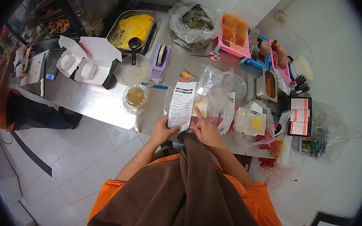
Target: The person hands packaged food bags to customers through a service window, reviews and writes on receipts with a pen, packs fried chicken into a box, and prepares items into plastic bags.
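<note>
The left hand (161, 130) is pinching one printed slip (181, 104) at the table's (101, 102) near edge. The right hand (208, 132) is extending one finger beside it; its grip is unclear. Beyond, one tape dispenser (160, 64), one pair of scissors (213, 56) and three baskets (233, 49) are lying.

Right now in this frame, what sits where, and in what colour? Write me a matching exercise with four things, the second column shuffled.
Column one
1. tape dispenser
2. scissors
3. yellow food
4. long receipt

Column two
A. spread in a metal tray
B. pink handles
C. lower end at the left hand
D. purple body

Right pairs: 1-D, 2-B, 3-A, 4-C
</note>
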A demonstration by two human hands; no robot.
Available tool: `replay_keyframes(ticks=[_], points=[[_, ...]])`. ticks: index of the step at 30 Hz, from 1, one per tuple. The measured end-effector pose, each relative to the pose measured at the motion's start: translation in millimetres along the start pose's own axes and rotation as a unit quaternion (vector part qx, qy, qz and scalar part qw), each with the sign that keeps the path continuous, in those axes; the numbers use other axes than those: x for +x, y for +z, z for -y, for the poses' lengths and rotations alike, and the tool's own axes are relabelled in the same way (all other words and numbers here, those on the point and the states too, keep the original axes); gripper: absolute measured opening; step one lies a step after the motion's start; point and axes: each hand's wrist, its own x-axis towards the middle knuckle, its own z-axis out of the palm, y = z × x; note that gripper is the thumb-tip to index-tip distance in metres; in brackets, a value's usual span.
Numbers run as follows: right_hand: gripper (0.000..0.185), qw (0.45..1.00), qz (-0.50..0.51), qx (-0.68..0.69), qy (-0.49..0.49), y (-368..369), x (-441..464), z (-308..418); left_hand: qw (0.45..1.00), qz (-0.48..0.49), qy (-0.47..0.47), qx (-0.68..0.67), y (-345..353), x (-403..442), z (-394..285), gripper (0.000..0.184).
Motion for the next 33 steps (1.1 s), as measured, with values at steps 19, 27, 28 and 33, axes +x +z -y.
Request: replay_keyframes(ticks=[19,27,28,33], points=[[0.075,0.979,-0.107,-0.137,0.105,11,11,1,0.998,-0.002,0.045,0.054,-1,4,4,0.041],[0.042,0.933,-0.329,-0.051,0.137,-15,-25,-45,0.802,-0.069,0.175,0.568,12,14,-114,0.068],[0.04,0.921,-0.371,-0.007,0.117,-33,-8,-37,0.793,-0.065,0.215,0.566,24,25,-121,0.068],[0.03,0.96,-0.264,0.037,0.085,-39,19,-72,0.787,0.05,0.307,0.533,45,110,-99,0.043]])
